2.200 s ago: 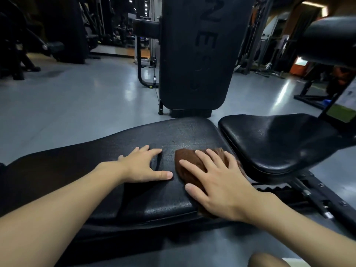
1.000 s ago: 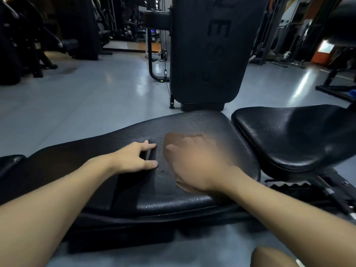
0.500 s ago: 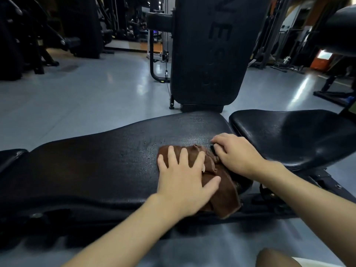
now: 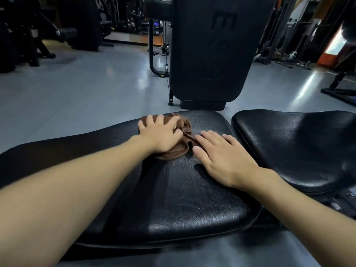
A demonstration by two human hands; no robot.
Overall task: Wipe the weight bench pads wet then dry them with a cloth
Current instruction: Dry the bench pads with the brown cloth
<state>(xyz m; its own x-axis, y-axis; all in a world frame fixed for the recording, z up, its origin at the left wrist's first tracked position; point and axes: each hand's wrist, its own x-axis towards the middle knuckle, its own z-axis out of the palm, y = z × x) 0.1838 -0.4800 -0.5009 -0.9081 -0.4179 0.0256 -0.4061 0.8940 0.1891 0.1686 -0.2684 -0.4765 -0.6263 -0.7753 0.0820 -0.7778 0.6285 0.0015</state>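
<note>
Pressing down with the left hand (image 4: pixel 160 134), fingers spread wide and straight over a crumpled brown terry cloth (image 4: pixel 185 126), most likely to spread the load across the whole bunch and drag it along without losing it from under the palm. No curling round the fabric, only flat contact from above. Laying the right hand (image 4: pixel 223 157) open and flat as well, palm on bare vinyl just right of the cloth, fingertips at or against its edge, seemingly as a brace for the forward lean and a steadying weight against the push of the wipe. Working on a long black textured vinyl bench pad (image 4: pixel 183 201) under both hands, with the cloth up at the far edge, under and just ahead of the left hand, so apparently reaching the farthest strip. Speckled sheen just ahead of the right hand, possibly moisture; hard to tell wet pass from drying pass on that alone. Across a narrow gap to the right of the right hand, a second black glossy seat pad (image 4: pixel 300 147), touched by neither hand and probably next in line. Straight ahead of both hands, beyond the pad's far edge, a tall black upright machine housing (image 4: pixel 212 51) on a polished grey floor (image 4: pixel 77 89), well apart from the work. Farther off on either side, dim gym frames, too dark to make out.
</note>
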